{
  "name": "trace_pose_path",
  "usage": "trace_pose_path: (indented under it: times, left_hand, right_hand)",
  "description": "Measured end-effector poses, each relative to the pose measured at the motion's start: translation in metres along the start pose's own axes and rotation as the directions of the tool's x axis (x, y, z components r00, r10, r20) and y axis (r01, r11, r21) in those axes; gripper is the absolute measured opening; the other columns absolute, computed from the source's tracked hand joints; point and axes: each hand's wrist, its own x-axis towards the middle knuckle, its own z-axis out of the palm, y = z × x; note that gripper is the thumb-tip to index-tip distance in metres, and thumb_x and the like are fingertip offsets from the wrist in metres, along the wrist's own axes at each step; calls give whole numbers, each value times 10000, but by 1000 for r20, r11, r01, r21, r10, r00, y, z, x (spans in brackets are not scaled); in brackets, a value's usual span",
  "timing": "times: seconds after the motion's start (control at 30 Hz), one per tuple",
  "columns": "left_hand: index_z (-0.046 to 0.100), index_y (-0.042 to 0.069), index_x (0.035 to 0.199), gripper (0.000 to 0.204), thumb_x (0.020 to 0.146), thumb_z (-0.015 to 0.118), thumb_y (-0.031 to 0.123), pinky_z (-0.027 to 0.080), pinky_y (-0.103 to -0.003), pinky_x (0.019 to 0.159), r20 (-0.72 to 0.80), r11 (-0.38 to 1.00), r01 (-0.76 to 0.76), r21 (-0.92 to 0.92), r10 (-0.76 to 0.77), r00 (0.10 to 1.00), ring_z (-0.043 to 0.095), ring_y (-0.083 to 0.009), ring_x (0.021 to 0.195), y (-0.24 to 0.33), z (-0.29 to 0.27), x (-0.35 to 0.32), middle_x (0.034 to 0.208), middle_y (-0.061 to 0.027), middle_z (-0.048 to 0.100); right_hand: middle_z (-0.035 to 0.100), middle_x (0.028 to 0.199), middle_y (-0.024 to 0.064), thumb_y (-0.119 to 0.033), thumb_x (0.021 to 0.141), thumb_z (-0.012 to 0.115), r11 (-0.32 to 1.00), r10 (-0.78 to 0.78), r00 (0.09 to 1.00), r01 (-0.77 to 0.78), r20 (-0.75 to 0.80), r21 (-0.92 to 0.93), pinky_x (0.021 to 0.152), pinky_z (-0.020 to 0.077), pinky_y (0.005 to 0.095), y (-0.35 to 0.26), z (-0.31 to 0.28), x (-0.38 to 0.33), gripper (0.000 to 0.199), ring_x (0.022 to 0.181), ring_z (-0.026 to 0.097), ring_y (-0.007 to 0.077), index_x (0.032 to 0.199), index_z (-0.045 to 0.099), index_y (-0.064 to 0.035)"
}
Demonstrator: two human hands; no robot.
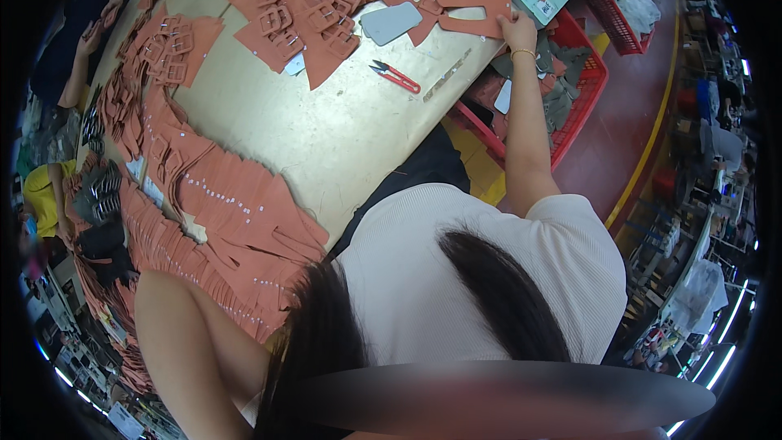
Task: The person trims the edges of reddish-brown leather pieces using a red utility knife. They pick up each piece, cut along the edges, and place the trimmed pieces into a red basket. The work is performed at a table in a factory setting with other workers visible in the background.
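Note:
My right hand (518, 30), with a thin gold bracelet on the wrist, reaches far across to the table's right edge. Its fingers grip the corner of a flat terracotta leather piece (476, 12) lying on the tan tabletop (326, 126). More terracotta cut pieces fitted with metal buckles (314, 8) are heaped just left of that hand. My left upper arm (175, 342) hangs at the lower left beside a fanned row of the same leather pieces (228, 212); the left hand itself is out of sight.
Red-handled snips (397, 76), a grey cut shape (391, 23) and a thin metal strip (446, 75) lie on the table. A red basket (582, 106) of scraps stands beside the table's right edge. Another person's hands (91, 33) work at the far left.

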Motion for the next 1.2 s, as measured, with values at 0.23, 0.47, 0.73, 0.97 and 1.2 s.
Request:
trace_pose_path:
  times: [0.23,0.47,0.73,0.97,1.2]
  left_hand:
    - [484,55,1283,572,821,620,362,262,-559,1092,7,1000,-15,28,15,1000,364,-387,1304,0,1,0,1399,-209,405]
    - [475,61,1297,589,818,623,371,263,-559,1092,6,996,-37,84,37,999,366,-391,1305,7,-3,-4,1403,-209,404]
    - [466,69,1312,609,815,627,381,263,-560,1092,-20,967,-106,232,113,993,368,-396,1306,32,-8,-26,1407,-209,404]
    - [457,75,1326,626,813,630,390,264,-561,1091,-5,912,-175,371,190,982,370,-401,1306,55,-18,-38,1410,-209,403]
    - [448,82,1339,644,810,634,399,264,-562,1091,21,848,-247,468,269,963,372,-406,1307,68,-24,-43,1414,-209,403]
  right_hand:
    - [689,950,192,-263,856,652,945,-151,964,206,-218,256,785,506,405,-47,-43,-10,296,904,663,357,1046,579,-48]
    - [649,1068,122,-103,893,639,669,-236,874,464,-426,581,816,500,285,-56,-60,26,286,939,628,169,1124,513,11]
    - [559,1160,214,-303,803,749,752,148,894,176,-423,636,926,475,401,-7,-16,97,607,1066,576,312,1199,464,59]
    - [561,1187,252,-435,731,758,948,-121,869,244,-479,204,948,444,454,-11,-17,73,710,1083,533,404,1194,534,55]
    - [624,1132,127,-249,852,693,717,-382,908,407,-170,566,910,462,322,-137,11,0,406,1048,582,198,1147,608,16]
